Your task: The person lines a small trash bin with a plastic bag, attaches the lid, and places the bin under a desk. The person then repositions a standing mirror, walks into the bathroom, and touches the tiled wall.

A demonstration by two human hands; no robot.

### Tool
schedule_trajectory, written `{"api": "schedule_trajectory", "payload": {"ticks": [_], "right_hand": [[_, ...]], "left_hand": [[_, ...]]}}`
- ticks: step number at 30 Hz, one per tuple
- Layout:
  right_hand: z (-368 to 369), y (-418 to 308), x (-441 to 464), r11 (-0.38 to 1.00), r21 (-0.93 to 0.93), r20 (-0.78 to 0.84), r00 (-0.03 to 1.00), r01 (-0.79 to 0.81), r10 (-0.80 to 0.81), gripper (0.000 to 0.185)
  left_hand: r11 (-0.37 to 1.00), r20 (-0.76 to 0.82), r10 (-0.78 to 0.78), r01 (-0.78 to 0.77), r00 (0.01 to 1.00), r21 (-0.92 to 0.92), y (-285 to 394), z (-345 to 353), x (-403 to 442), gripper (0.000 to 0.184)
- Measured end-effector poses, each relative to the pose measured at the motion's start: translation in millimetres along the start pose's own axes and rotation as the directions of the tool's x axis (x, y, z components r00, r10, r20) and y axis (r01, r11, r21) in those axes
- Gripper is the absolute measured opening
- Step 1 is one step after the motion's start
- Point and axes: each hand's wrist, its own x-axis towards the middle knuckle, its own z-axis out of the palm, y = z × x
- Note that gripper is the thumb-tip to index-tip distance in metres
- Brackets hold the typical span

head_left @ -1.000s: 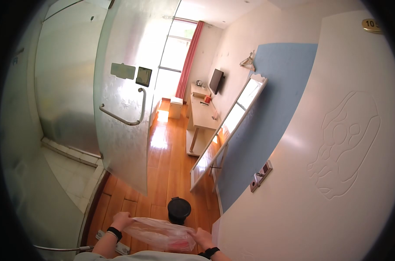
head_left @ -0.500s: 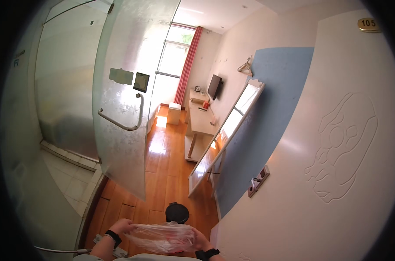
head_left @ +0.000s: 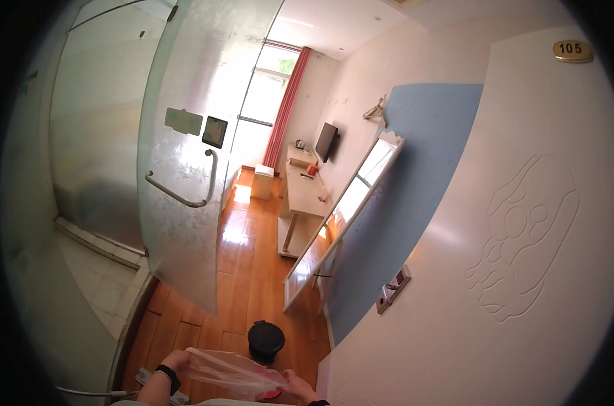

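A thin, clear plastic bag (head_left: 229, 374) is stretched between my two hands at the bottom of the head view. My left hand (head_left: 178, 361) is closed on its left end, and my right hand (head_left: 297, 386) grips its right end. Something red (head_left: 270, 394) shows by the lower edge of the bag, near my right hand. Just beyond the bag, a round black bin (head_left: 266, 340) stands on the wooden floor.
A frosted glass door (head_left: 178, 169) with a bent metal handle stands at the left. On the right are a white door (head_left: 449, 271) numbered 105 and a leaning mirror (head_left: 347, 216). A desk (head_left: 304, 193) lies farther back. A white strip (head_left: 144, 377) is on the floor.
Both hands have shifted slightly left and down in the view, still holding the bag. The bag's shape has changed, bunching and then spreading out. The view has tilted slightly upward.
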Motion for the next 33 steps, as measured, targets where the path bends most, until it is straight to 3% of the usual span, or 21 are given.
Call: {"api": "schedule_trajectory", "payload": {"ticks": [2,6,7,8,9,11,12,13,15,17,21,22,23,25,26,27,28,29,30,32,33], "right_hand": [[4,9,3,0.997,-0.058,-0.167,0.984,0.06,-0.069,0.048],[-4,6,7,0.996,-0.081,-0.045,0.999,0.019,-0.023,0.045],[-7,5,8,0.998,0.047,-0.02,0.999,-0.04,0.041,0.045],[-11,6,8,0.98,0.172,0.009,0.995,-0.101,0.101,0.045],[-11,11,10,0.981,0.166,0.001,0.994,-0.105,0.106,0.045],[-3,25,16,0.821,0.559,0.075,0.994,-0.112,0.085,0.044],[5,35,20,0.824,0.556,0.066,0.994,-0.11,0.089,0.044],[14,50,27,0.821,0.563,0.051,0.995,-0.099,0.085,0.04],[16,56,31,0.825,0.559,0.032,0.996,-0.086,0.082,0.038],[23,53,22,0.948,0.281,-0.139,0.971,-0.148,0.193,0.036],[19,42,20,0.994,0.032,-0.129,0.986,-0.101,0.105,0.017],[15,46,29,0.978,-0.208,0.001,1.0,0.009,-0.009,0.022],[9,47,45,0.977,-0.212,-0.003,1.0,0.003,-0.004,0.022],[-10,35,80,0.869,-0.48,0.345,0.937,0.119,0.062,0.03],[-26,29,93,0.871,-0.461,0.281,0.959,0.169,-0.037,0.029],[-46,9,103,0.868,-0.445,0.214,0.967,0.22,-0.136,0.028],[-78,-39,98,0.886,-0.436,0.087,0.987,0.156,-0.131,0.029],[-108,-87,86,0.892,-0.435,-0.09,0.98,0.12,-0.176,0.03],[-130,-123,77,0.949,-0.29,-0.323,0.92,0.125,-0.22,0.03],[-178,-208,35,0.939,-0.233,-0.606,0.718,0.251,-0.343,0.03],[-186,-231,20,0.941,-0.236,-0.615,0.712,0.242,-0.338,0.03]], "left_hand": [[0.995,-0.004,-0.045,0.044,0.999,-0.086,-18,2,22,0.041],[0.99,-0.008,-0.139,0.139,0.99,-0.039,-1,-2,-3,0.044],[0.976,-0.025,0.051,-0.045,0.998,0.211,-11,-7,3,0.047],[0.868,0.007,0.242,-0.219,0.97,0.445,-17,-7,11,0.05],[0.868,0.014,0.249,-0.229,0.969,0.441,-9,-5,7,0.05],[0.922,-0.128,0.034,0.018,0.991,0.387,16,-8,-19,0.055],[0.908,-0.143,-0.056,0.11,0.988,0.404,18,-8,-19,0.058],[0.911,-0.138,-0.048,0.1,0.989,0.4,21,-7,-22,0.058],[0.795,-0.238,0.061,0.098,0.969,0.599,25,-3,-33,0.063],[0.796,-0.189,-0.022,0.131,0.982,0.59,24,0,-37,0.068],[0.745,-0.079,0.001,0.052,0.997,0.665,1,18,-8,0.069],[0.711,-0.004,-0.012,0.011,1.0,0.703,1,20,2,0.067],[0.676,0.069,-0.027,-0.033,0.997,0.736,1,22,14,0.065],[0.52,0.13,0.089,-0.158,0.987,0.839,28,21,31,0.055],[0.474,0.113,0.138,-0.166,0.984,0.865,52,18,26,0.052],[0.466,0.09,0.266,-0.21,0.96,0.86,78,11,20,0.05],[0.561,0.046,0.378,-0.268,0.925,0.783,112,3,1,0.046],[0.578,-0.001,0.516,-0.348,0.856,0.738,141,-6,-15,0.043],[0.576,-0.056,0.643,-0.433,0.764,0.694,173,-14,-32,0.04],[0.459,-0.261,0.886,-0.647,0.383,0.609,231,-33,-104,0.033],[0.436,-0.35,0.894,-0.723,0.28,0.535,255,-41,-145,0.03]]}}
